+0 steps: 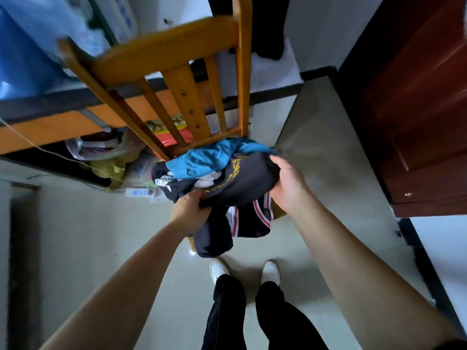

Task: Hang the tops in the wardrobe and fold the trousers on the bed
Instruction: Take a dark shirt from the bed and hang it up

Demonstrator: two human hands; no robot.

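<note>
The wooden chair (182,59) stands at twelve o'clock from the person's feet. Its seat serves as a holding spot for the heaped clothes, none yet hung or folded. A dark garment with yellow lettering (247,180) lies on top, with a blue garment (209,157) at its eleven o'clock. The left grip (189,210) pinches its hem at seven o'clock and the right grip (288,183) curls over its edge at three, likely to lift it free of the pile.
</note>
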